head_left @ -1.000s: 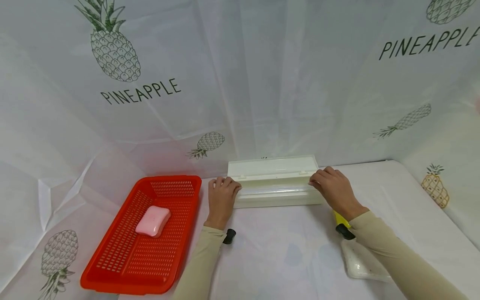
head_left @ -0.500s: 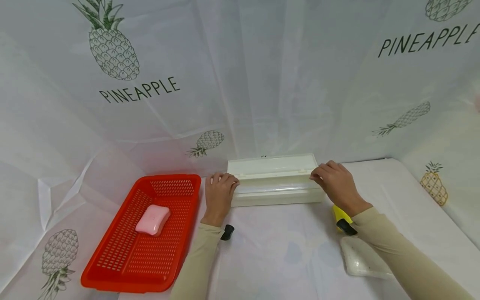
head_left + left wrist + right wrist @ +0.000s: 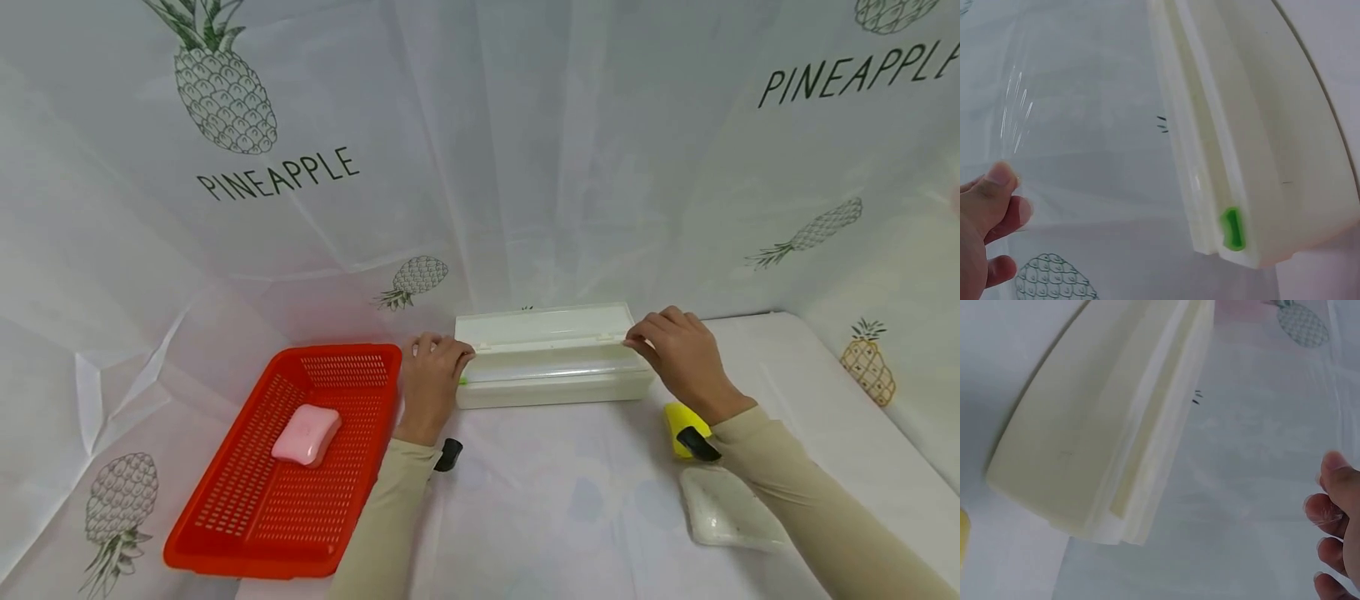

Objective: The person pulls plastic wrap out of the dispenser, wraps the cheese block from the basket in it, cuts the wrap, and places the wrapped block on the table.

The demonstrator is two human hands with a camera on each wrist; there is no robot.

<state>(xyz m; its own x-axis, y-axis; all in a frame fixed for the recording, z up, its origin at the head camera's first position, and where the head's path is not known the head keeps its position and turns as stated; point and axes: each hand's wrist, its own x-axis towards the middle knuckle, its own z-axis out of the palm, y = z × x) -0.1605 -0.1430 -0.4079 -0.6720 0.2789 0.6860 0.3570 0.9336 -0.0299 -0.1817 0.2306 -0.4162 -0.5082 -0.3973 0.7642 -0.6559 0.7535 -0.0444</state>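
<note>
A long off-white cling film dispenser (image 3: 555, 393) lies in front of me with its lid (image 3: 546, 325) raised at the back. Clear cling film (image 3: 1013, 115) stretches out from it; creases glint in the left wrist view. My left hand (image 3: 431, 385) pinches the film between thumb and forefinger near the dispenser's left end. At the other end my right hand (image 3: 681, 360) pinches it likewise, and wrinkled film (image 3: 1329, 519) shows at its fingertips. A green slider (image 3: 1233, 229) sits at the dispenser's left end.
To the left stands a red plastic basket (image 3: 288, 533) with a pink bar of soap (image 3: 306, 435) in it. Beside my right wrist are a partly hidden yellow object (image 3: 678, 415) and a shiny white tray-like item (image 3: 723, 508). A pineapple-print sheet (image 3: 525, 167) hangs behind.
My hands have drawn slightly apart, left hand to the left and right hand to the right, both still holding the film. The green slider and more of the yellow object have come into sight.
</note>
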